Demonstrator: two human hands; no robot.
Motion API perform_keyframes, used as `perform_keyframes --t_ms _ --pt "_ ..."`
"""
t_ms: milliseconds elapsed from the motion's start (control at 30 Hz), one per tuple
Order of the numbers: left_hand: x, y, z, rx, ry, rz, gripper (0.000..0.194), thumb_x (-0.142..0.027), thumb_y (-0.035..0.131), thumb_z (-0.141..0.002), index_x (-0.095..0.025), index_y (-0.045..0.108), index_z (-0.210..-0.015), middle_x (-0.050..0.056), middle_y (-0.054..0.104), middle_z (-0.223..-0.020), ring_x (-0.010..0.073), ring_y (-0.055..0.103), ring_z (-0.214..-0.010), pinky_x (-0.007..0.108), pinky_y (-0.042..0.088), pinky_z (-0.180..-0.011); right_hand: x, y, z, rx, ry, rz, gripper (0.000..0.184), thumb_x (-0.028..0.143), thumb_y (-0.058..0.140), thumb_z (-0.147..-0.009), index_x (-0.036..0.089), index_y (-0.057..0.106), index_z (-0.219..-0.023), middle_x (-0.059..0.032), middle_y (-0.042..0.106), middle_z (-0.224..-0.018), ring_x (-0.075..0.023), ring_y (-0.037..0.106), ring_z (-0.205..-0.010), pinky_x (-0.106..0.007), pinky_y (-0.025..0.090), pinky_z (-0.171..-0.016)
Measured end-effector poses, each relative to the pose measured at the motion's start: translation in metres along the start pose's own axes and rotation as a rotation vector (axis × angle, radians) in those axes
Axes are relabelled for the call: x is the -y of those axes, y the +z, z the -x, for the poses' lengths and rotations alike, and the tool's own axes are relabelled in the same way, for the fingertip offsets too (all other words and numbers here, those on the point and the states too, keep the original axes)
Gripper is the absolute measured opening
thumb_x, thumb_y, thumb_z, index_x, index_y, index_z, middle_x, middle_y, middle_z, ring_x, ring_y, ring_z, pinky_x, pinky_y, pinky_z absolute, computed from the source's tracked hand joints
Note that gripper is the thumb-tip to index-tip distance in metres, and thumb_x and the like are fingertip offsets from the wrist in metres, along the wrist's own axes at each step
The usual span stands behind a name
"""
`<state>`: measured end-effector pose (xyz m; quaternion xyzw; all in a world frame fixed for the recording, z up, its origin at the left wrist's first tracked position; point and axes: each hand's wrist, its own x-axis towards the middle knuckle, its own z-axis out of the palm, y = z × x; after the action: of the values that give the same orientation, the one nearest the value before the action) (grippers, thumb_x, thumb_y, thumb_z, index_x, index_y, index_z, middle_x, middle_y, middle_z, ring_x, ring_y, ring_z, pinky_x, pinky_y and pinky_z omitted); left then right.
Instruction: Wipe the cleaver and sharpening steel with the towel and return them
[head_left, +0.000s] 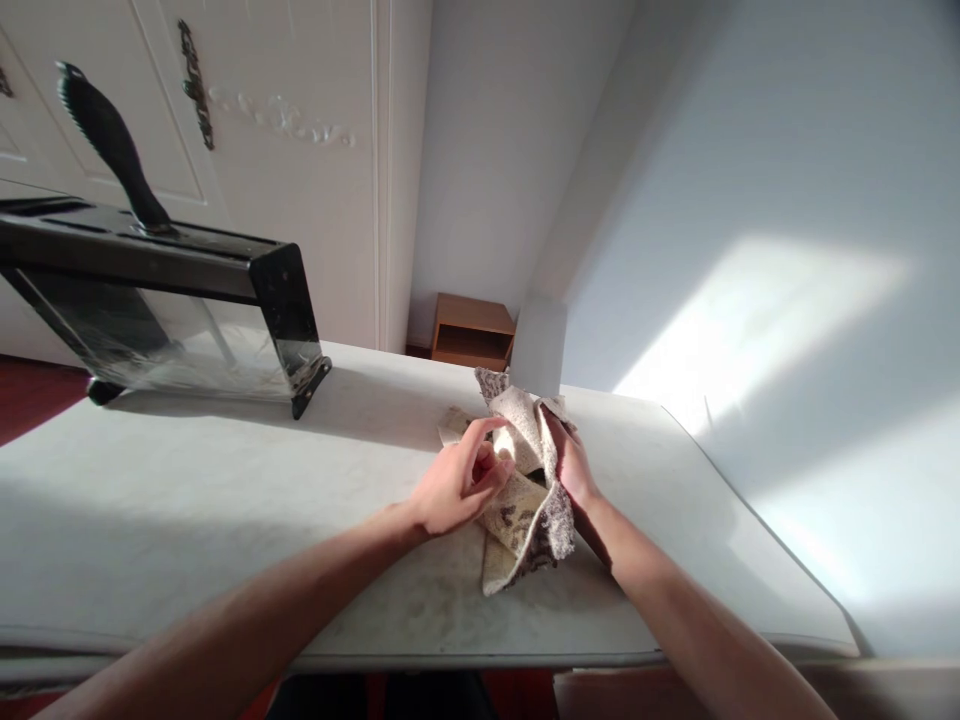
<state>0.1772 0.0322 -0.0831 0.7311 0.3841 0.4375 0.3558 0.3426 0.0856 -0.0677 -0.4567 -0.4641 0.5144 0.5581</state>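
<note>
A patterned terry cloth [517, 515], cream with dark brown marks, is bunched up above the white table near its middle. My right hand [574, 465] grips the cloth from its right side, fingers partly hidden by the folds. On the left, my left hand [461, 480] is bent inward, with thumb and forefinger curled around a small bright, pale thing [504, 443] among the folds. I cannot make out whether that is sunlit cloth or a separate object. The cloth's lower corner hangs down toward me.
On the white table [300, 500], at left, stands a black frame with clear panels [202, 300] and an upright black handle [112, 140]. Behind are a white cabinet [300, 220] and a small brown open-fronted unit [472, 325]. A pale wall [787, 150] borders the right side.
</note>
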Motion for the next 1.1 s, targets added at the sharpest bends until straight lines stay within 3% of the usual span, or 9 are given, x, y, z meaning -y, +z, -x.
perform_keyframes --t_ms 233,367,467,567,767,933,1100 --pt "-0.005 -0.006 0.003 0.077 0.095 -0.153 0.031 -0.028 0.047 -0.090 -0.016 0.049 -0.119 -0.004 0.050 -0.066 0.0104 0.044 -0.057 0.024 0.036 -0.058 0.000 -0.011 0.002 0.049 -0.060 0.115 0.031 0.054 0.070 -0.074 0.023 0.071 -0.081 -0.0050 0.071 -0.096 -0.0258 0.060 -0.106 -0.042 0.046 -0.098" --pt "-0.007 -0.007 0.003 0.095 0.129 -0.243 0.024 -0.031 0.051 -0.088 -0.017 0.057 -0.106 0.001 0.060 -0.080 0.0124 0.052 -0.066 0.026 0.041 -0.065 -0.009 -0.012 0.003 0.150 0.031 0.023 0.032 0.052 0.067 -0.079 0.020 0.071 -0.086 -0.0031 0.071 -0.087 -0.0216 0.065 -0.089 -0.035 0.051 -0.086" --pt "-0.009 -0.007 0.003 0.068 0.100 -0.325 0.033 -0.041 0.053 -0.088 -0.018 0.057 -0.111 0.004 0.061 -0.091 0.0147 0.055 -0.071 0.028 0.042 -0.068 -0.014 -0.008 0.006 0.167 0.163 -0.112 0.032 0.049 0.075 -0.072 0.018 0.068 -0.078 -0.0007 0.068 -0.069 -0.0175 0.063 -0.064 -0.029 0.052 -0.063" --pt "-0.012 -0.005 0.002 0.047 0.018 -0.417 0.043 -0.050 0.052 -0.088 -0.019 0.055 -0.118 0.005 0.060 -0.095 0.0176 0.058 -0.075 0.029 0.043 -0.067 -0.013 -0.004 0.011 0.163 0.273 -0.136 0.037 0.051 0.080 -0.060 0.018 0.066 -0.066 -0.0011 0.065 -0.058 -0.0175 0.060 -0.054 -0.029 0.050 -0.054" --pt "-0.018 -0.002 0.001 0.016 -0.098 -0.522 0.045 -0.053 0.055 -0.087 -0.024 0.054 -0.121 0.006 0.057 -0.116 0.0216 0.063 -0.088 0.031 0.048 -0.072 -0.007 0.003 0.014 0.170 0.286 -0.158 0.039 0.050 0.082 -0.051 0.019 0.070 -0.073 -0.0041 0.069 -0.063 -0.0276 0.068 -0.070 -0.040 0.057 -0.068" --pt "-0.022 0.002 0.001 0.009 -0.132 -0.556 0.044 -0.052 0.058 -0.084 -0.025 0.057 -0.120 0.006 0.057 -0.118 0.0230 0.064 -0.090 0.033 0.050 -0.075 -0.010 0.002 0.015 0.144 0.263 -0.172 0.040 0.047 0.082 -0.049 0.019 0.069 -0.076 -0.0048 0.070 -0.065 -0.0302 0.069 -0.079 -0.042 0.057 -0.073" --pt "-0.025 0.003 -0.001 0.006 -0.169 -0.615 0.028 -0.044 0.061 -0.079 -0.019 0.061 -0.092 0.006 0.059 -0.105 0.0214 0.063 -0.080 0.031 0.048 -0.067 -0.013 0.002 0.015 0.095 0.220 -0.150 0.040 0.046 0.084 -0.046 0.020 0.068 -0.073 -0.0040 0.069 -0.064 -0.0292 0.069 -0.073 -0.041 0.058 -0.067"
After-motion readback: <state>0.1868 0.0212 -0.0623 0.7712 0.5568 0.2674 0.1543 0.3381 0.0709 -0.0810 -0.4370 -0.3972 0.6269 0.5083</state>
